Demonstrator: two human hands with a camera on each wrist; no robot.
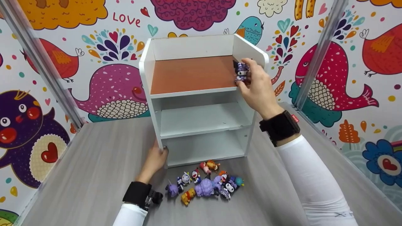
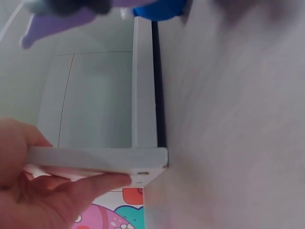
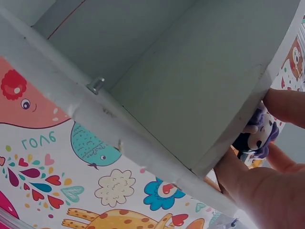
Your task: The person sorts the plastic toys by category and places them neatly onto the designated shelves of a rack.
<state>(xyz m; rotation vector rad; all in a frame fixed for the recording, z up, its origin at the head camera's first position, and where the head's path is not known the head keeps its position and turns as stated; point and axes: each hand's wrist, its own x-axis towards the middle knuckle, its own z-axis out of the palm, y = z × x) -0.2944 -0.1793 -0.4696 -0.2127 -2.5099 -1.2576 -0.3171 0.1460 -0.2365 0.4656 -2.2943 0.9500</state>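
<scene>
A small white shelf unit [image 1: 201, 131] with a brown top board [image 1: 191, 73] stands upright in the head view. My right hand [image 1: 259, 88] pinches a purple and black figurine [image 1: 241, 71] between thumb and fingers, at the right end of the top board. The right wrist view shows the same figurine [image 3: 257, 136] partly hidden by the fingers; whether it touches the board I cannot tell. Low on the unit's left side, my left hand [image 1: 156, 158] grips the edge of the side panel [image 2: 95, 157], thumb on one face and fingers on the other.
Several small figurines lie in a cluster on the grey table [image 1: 106, 163] before the unit, among them a yellow bear [image 1: 188, 196], a large purple figure [image 1: 205, 187] and a black and white one [image 1: 229, 188]. A patterned wall [image 1: 113, 40] closes the back.
</scene>
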